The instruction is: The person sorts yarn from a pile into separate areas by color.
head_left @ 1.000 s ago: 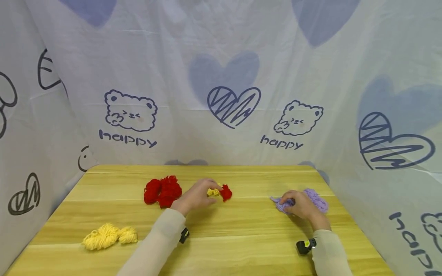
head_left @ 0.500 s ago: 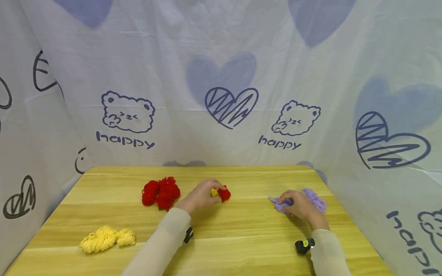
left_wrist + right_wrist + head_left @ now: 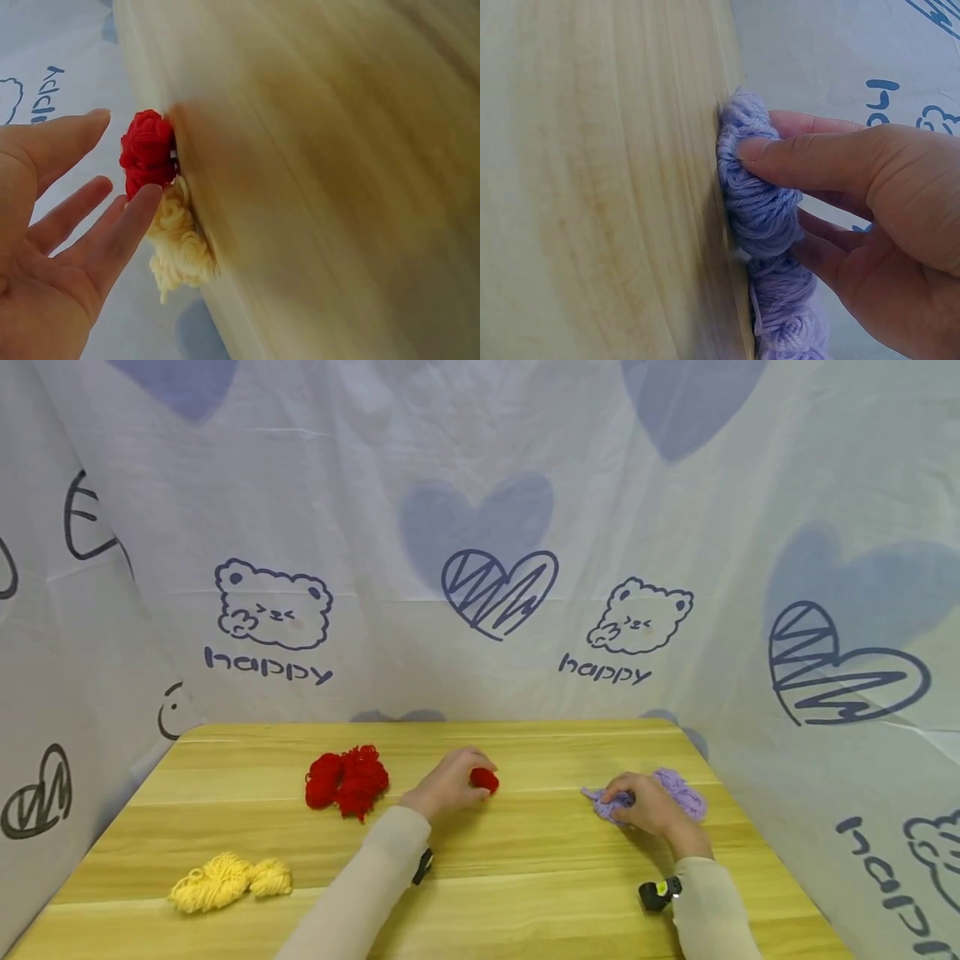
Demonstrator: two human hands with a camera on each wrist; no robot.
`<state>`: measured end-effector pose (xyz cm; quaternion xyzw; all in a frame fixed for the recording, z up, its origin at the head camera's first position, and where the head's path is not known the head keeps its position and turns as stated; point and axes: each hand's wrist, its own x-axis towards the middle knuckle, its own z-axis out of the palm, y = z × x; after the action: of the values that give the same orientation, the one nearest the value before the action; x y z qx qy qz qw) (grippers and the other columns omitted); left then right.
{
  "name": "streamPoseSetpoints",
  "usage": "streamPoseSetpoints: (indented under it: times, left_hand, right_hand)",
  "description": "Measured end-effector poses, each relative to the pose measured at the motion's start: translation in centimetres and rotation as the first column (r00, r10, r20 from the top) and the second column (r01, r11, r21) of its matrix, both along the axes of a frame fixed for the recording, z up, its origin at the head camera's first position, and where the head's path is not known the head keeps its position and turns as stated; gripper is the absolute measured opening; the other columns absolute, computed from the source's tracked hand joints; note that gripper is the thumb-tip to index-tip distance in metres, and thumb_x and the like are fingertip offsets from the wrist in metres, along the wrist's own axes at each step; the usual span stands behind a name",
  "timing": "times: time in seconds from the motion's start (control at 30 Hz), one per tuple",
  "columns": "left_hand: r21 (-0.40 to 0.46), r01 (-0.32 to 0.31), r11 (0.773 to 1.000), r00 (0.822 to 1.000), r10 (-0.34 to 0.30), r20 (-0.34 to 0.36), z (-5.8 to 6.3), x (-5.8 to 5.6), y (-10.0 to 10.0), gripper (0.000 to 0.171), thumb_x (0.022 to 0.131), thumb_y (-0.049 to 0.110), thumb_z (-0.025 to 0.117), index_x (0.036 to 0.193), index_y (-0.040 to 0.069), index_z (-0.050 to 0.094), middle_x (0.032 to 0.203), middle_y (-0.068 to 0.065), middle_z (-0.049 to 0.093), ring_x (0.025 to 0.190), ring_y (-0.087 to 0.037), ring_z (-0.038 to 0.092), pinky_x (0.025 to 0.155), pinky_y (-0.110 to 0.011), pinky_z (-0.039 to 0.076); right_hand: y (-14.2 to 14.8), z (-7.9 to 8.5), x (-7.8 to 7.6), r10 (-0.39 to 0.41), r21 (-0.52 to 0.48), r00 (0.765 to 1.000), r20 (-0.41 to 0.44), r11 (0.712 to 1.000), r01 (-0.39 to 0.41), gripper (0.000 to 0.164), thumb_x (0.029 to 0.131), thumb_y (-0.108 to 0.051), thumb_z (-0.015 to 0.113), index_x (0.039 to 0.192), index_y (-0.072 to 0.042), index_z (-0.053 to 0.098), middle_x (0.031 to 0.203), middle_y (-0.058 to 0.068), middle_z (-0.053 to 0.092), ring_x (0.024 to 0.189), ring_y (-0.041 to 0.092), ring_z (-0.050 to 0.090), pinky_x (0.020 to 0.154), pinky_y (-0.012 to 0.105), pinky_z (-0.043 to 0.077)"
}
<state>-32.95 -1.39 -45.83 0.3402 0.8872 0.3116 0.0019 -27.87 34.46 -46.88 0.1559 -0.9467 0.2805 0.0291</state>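
Observation:
My left hand [image 3: 452, 783] reaches over a small red bundle of yarn [image 3: 148, 150], thumb and fingers spread apart. One fingertip overlaps the red yarn's lower edge in the left wrist view. Against that bundle lies a small yellow bundle of yarn [image 3: 180, 251], which the hand hides in the head view. On the right, my right hand [image 3: 651, 803] holds one end of a purple skein of yarn [image 3: 759, 196] between thumb and fingers, low at the tabletop. The skein's other part [image 3: 681, 793] lies behind that hand.
A larger red yarn bundle [image 3: 347, 782] lies left of my left hand. Nearer the front left is a larger yellow skein [image 3: 228, 882]. The wooden table [image 3: 525, 893] ends at a printed cloth [image 3: 375, 510] that hangs behind and at both sides.
My left hand has moved slightly right, over the small yellow bundle and up to the small red one. The right hand stays at the purple yarn. The head view has shifted slightly.

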Motion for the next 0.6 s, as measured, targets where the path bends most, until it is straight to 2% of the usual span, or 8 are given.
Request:
streamPoseSetpoints:
  times: [0.27,0.5,0.6]
  left_hand:
    - [-0.043,-0.01,0.999,0.999,0.012,0.044,-0.37,0.05,0.64,0.038,0.088,0.005,0.08,0.125,0.0,0.072,0.126,-0.017,0.071,0.115,-0.032,0.065,0.101,-0.044,0.057]
    - [-0.045,0.024,0.999,1.0,-0.024,0.008,-0.78,0.37,0.89,0.035,0.084,0.005,0.084,0.118,0.001,0.076,0.119,-0.016,0.072,0.109,-0.03,0.066,0.095,-0.042,0.059]
    - [-0.036,0.034,0.999,0.999,-0.034,0.018,-0.81,0.6,1.0,0.031,0.083,0.005,0.084,0.113,0.001,0.078,0.116,-0.015,0.072,0.108,-0.029,0.066,0.094,-0.042,0.059]
  right_hand:
    - [0.01,-0.03,-0.02,-0.006,-0.007,1.0,0.006,1.0,0.006,0.02,0.081,0.007,0.079,0.088,-0.012,0.077,0.109,0.011,0.074,0.109,0.035,0.067,0.1,0.058,0.053]
    - [0.13,-0.09,-0.11,-0.001,-0.003,1.0,-0.003,1.0,0.001,0.02,0.081,0.007,0.079,0.088,-0.012,0.077,0.108,0.011,0.074,0.109,0.035,0.067,0.1,0.058,0.053]
    - [0.17,-0.14,-0.15,0.003,0.003,1.0,-0.009,1.0,-0.003,0.02,0.08,0.007,0.079,0.088,-0.012,0.077,0.108,0.011,0.075,0.109,0.035,0.067,0.099,0.057,0.054]
